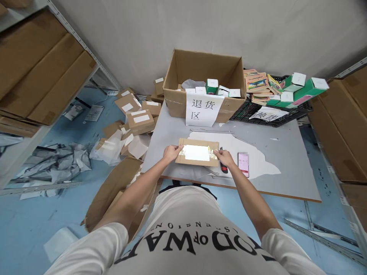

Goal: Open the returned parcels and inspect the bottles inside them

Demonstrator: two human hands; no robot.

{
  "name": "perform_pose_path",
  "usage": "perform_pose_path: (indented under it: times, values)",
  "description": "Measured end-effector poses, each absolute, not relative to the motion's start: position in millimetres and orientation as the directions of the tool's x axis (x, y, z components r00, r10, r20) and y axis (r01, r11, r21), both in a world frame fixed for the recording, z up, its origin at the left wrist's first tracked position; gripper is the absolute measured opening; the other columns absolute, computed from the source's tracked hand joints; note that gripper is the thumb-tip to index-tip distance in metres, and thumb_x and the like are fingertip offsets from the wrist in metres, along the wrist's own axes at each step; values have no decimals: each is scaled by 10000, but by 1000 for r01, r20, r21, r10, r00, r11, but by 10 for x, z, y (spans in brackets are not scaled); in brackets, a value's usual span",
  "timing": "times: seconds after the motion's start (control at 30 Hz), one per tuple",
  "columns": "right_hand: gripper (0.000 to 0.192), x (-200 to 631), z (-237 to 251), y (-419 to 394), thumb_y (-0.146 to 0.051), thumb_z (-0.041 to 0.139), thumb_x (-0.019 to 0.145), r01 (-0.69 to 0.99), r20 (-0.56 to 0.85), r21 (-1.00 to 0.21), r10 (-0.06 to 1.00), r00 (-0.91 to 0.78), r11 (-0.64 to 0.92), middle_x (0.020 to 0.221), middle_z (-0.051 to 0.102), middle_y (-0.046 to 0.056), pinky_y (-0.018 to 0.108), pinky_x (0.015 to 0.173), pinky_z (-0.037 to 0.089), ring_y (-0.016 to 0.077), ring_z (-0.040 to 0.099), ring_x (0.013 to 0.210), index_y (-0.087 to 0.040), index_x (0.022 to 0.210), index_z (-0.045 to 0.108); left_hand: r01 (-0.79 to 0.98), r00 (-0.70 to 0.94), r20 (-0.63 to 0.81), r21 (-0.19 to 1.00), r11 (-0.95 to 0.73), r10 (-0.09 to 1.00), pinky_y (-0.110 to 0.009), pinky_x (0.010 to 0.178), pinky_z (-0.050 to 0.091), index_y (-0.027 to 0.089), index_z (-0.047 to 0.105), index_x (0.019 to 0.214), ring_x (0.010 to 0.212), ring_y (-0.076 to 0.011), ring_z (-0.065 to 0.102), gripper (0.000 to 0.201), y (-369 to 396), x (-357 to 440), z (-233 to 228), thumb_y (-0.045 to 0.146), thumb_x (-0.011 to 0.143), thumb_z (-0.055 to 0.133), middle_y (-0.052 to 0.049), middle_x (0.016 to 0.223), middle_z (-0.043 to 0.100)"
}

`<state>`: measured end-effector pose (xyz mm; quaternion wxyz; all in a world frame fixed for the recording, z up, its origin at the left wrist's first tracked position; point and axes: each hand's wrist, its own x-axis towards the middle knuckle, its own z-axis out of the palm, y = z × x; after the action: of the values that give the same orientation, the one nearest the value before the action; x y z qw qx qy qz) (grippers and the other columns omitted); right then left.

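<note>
Now gripping a flat, straight-edged cardboard parcel [197, 152] by its short ends, with left hand [171, 152] and right hand [224, 157] both closed on it, over the near side of the smooth grey tabletop [289, 164]. Looks already taped and labelled, with glossy tape [212, 156] at the ends and no lifted flap visible; can't tell any remaining steps. Just beside, past a red-and-black cutter [224, 166], not in use, across a ragged-edged pale sheet [258, 158], then back to a stiff open carton [175, 105] and a latticed plastic crate [239, 114].
</note>
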<state>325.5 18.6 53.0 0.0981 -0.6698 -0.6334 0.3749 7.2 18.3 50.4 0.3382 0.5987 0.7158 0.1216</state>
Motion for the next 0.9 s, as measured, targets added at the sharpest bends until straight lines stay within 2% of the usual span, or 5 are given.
perform_pose_path:
  times: [0.33, 0.43, 0.57, 0.77, 0.9]
  values:
    - [624, 3407, 114, -8, -597, 286, 894, 550, -301, -774, 946, 118, -315, 961, 716, 118, 313, 788, 501, 216, 674, 849, -131, 1017, 681, 826, -71, -352, 503, 253, 933, -260, 588, 336, 197, 743, 857, 794, -226, 630, 533, 169, 80, 403, 621, 851, 420, -80, 809, 713]
    - [500, 3554, -79, -107, -462, 398, 893, 720, -265, -579, 924, 276, -381, 1158, 653, 145, 332, 922, 452, 242, 612, 1069, -124, 1207, 590, 852, -92, -351, 457, 256, 932, -270, 617, 369, 191, 732, 895, 850, -250, 641, 556, 155, 91, 419, 628, 862, 390, -102, 872, 718]
    - [627, 3634, -327, -198, -403, 566, 813, 848, -426, -317, 863, 271, -424, 1285, 539, 171, 362, 962, 422, 284, 531, 1175, -131, 1362, 432, 850, -110, -327, 459, 260, 939, -302, 713, 437, 190, 673, 1098, 934, -275, 645, 578, 100, 120, 451, 606, 898, 325, -114, 969, 714]
    - [678, 3576, -490, -198, -402, 549, 828, 880, -510, -170, 804, 306, -443, 1274, 477, 148, 392, 901, 453, 293, 488, 1190, -201, 1421, 291, 836, -4, -58, 548, 35, 998, -392, 1011, 400, 108, 338, 1432, 1324, -287, 412, 617, -92, 227, 448, 466, 930, 357, -174, 1462, 389]
    - [630, 3580, -487, -172, -311, 503, 844, 888, -519, -154, 801, 300, -432, 1265, 465, 161, 405, 931, 427, 302, 482, 1186, -178, 1421, 288, 861, 210, 109, 450, -236, 972, -490, 1118, 254, 117, 307, 1438, 1425, -300, 205, 618, -307, 362, 436, 421, 914, 426, -181, 1528, 250]
